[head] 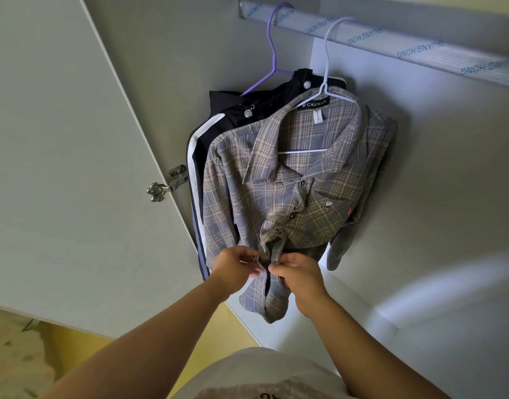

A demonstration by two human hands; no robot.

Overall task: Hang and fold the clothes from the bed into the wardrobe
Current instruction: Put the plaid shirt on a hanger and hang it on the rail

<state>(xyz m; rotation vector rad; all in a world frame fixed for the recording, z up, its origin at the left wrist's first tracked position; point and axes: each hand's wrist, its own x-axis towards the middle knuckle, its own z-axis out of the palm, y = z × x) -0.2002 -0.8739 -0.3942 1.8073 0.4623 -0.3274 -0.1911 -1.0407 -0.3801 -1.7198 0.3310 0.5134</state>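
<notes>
A grey and tan plaid shirt hangs on a white hanger from the wardrobe rail. Behind it, a dark jacket with white stripes hangs on a purple hanger. My left hand pinches the left edge of the shirt's front placket near a snap button. My right hand grips the right edge of the placket, close against the left hand. The lower part of the shirt bunches beneath both hands.
The open wardrobe door stands at the left with a metal hinge. The wardrobe's pale back and side walls surround the clothes. A yellow floor shows below the door.
</notes>
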